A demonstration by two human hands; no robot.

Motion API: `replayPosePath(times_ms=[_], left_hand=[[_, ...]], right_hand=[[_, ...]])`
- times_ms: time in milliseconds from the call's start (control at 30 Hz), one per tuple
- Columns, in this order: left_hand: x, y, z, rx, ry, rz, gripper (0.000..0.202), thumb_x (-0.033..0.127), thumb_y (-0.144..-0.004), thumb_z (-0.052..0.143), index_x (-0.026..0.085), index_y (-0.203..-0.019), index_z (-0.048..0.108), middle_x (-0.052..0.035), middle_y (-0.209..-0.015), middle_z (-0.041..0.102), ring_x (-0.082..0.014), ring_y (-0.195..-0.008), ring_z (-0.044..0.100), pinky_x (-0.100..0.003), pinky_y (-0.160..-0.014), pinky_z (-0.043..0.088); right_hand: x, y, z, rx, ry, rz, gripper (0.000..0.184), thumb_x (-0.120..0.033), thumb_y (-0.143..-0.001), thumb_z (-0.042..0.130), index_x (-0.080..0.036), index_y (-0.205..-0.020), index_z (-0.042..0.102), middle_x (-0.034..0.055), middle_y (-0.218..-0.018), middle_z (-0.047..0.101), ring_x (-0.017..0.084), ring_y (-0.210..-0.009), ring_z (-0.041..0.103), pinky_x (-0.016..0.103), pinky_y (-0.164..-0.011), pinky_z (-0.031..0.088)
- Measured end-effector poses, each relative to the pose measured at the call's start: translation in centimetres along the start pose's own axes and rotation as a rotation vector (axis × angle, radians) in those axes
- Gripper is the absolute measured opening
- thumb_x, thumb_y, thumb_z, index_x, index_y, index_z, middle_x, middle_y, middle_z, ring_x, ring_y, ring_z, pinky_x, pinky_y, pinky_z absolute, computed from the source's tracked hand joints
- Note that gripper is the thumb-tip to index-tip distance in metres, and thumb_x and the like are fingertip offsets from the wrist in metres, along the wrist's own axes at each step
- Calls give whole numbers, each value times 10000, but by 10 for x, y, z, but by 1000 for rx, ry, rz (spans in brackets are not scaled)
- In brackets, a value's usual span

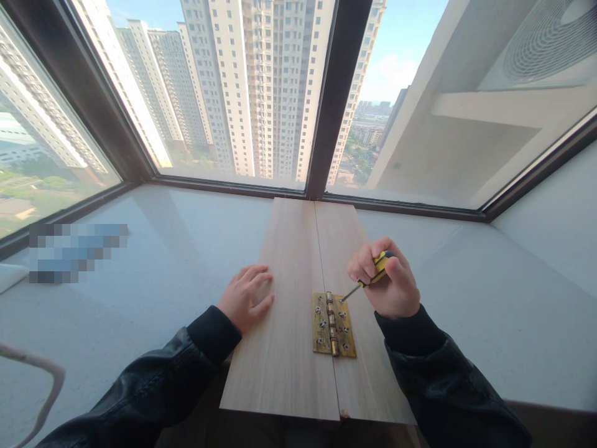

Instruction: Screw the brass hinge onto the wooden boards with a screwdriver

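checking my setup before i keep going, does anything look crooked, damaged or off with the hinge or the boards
Little stands out. The brass hinge lies flat across the seam between the two wooden boards, its pin in line with the seam. One small oddity: a chipped spot at the seam's near edge. The right hand holds the screwdriver at an upper screw; the left hand rests flat on the left board.

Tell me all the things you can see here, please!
wooden boards: two, pale tan, side by side on the sill
hinge: one, brass, across the seam between the boards
screwdriver: one, yellow and black handle, tip at the hinge's upper right
sill: one, light grey, below the windows
windows: several, dark frames, tower blocks outside
left hand: one, flat on the left board
right hand: one, fingers wrapped round the screwdriver
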State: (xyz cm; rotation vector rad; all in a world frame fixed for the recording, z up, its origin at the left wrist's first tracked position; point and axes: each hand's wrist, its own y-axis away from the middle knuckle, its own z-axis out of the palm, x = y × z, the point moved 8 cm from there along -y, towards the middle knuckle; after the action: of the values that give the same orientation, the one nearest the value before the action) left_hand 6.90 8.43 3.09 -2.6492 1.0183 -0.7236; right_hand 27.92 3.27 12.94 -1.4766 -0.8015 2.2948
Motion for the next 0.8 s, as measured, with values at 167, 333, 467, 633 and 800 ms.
replayPosePath(times_ms=[167,333,467,633,800], left_hand=[[-1,0,1,-6,-1,-6,301,280,-775,519,180,-1058,528,-84,-1195,492,-245,-1125,408,-424,-919,386],[-1,1,1,-10,-1,-8,305,294,-781,515,184,-1066,526,-82,-1199,486,-246,-1129,402,-428,-919,382],[-1,0,1,-12,1,-10,303,286,-777,518,184,-1063,525,-78,-1198,486,-242,-1130,401,-423,-923,381],[-1,0,0,-12,4,-9,304,283,-775,520,182,-1062,525,-80,-1198,487,-243,-1128,403,-422,-922,384],[-1,0,0,-9,5,-7,303,279,-775,519,185,-1063,526,-81,-1202,486,-246,-1133,403,-425,-924,382]], right_hand=[[2,1,-4,-15,-12,-3,255,-340,-908,512,-86,-882,493,29,-829,457,103,-778,476,258,-741,440],[9,1,5,-104,-93,71,438,-517,-940,384,-98,-989,503,-20,-633,378,61,-561,411,209,-604,423],[6,1,3,-64,-53,44,305,-400,-910,507,-101,-971,493,10,-758,462,95,-700,482,274,-736,441],[8,0,-2,9,-53,65,329,-410,-954,413,-92,-943,499,15,-750,448,86,-682,470,231,-665,436],[7,0,0,43,-49,56,408,-536,-933,383,-141,-965,479,-23,-621,381,68,-524,397,220,-572,400]])
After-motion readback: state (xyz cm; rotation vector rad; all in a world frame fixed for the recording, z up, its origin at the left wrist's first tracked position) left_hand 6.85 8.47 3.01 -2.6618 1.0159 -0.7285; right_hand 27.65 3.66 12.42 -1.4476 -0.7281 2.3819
